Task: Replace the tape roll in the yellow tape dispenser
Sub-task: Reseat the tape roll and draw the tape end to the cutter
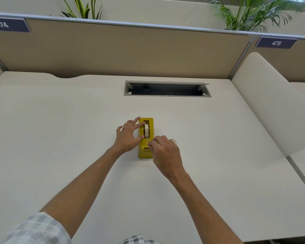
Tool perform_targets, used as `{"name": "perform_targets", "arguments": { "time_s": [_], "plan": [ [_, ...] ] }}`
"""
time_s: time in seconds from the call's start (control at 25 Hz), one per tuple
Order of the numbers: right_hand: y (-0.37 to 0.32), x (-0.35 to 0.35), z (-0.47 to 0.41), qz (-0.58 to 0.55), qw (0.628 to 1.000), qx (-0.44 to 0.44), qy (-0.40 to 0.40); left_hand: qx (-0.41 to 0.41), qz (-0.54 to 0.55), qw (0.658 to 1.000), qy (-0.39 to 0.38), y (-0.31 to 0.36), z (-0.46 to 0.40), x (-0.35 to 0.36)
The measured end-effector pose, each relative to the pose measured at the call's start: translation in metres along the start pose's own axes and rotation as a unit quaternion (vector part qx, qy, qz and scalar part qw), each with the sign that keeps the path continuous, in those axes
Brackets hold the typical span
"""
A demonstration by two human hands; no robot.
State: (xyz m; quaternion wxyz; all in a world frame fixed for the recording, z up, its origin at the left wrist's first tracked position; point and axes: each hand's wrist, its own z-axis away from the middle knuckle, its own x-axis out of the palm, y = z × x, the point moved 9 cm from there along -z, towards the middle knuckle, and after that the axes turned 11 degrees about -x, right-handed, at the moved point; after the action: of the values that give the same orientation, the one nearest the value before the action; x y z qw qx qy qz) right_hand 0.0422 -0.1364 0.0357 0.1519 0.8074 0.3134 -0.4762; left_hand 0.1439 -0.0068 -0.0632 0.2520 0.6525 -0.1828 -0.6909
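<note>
The yellow tape dispenser [145, 150] lies on the white desk [60, 129], its cutter end towards me. A pale tape roll [146, 131] sits upright in its slot. My left hand [128, 138] comes in from the left, with the index fingertip on the far side of the roll and the thumb on its near side, pinching it. My right hand [165, 152] is curled over the dispenser's near right side, its fingertips at the cutter end. A small pale rounded thing [173, 141] peeks out behind the right knuckles; I cannot make out what it is.
An open cable slot [167, 95] is cut into the desk behind the dispenser. A tan partition [130, 50] closes off the back, and a rounded white divider [264, 103] stands at the right. Plants rise behind the partition.
</note>
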Motion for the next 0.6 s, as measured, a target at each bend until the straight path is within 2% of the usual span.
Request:
{"name": "perform_targets", "arguments": {
  "time_s": [0.28,0.6],
  "plan": [
    [-0.001,0.008,0.007,-0.027,0.999,0.014,-0.021,0.001,0.001,1.0,0.013,0.0,0.007,-0.001],
    [-0.006,0.012,0.016,-0.007,1.0,0.009,-0.024,-0.004,0.003,1.0,0.008,0.001,0.012,-0.001]
  ]
}}
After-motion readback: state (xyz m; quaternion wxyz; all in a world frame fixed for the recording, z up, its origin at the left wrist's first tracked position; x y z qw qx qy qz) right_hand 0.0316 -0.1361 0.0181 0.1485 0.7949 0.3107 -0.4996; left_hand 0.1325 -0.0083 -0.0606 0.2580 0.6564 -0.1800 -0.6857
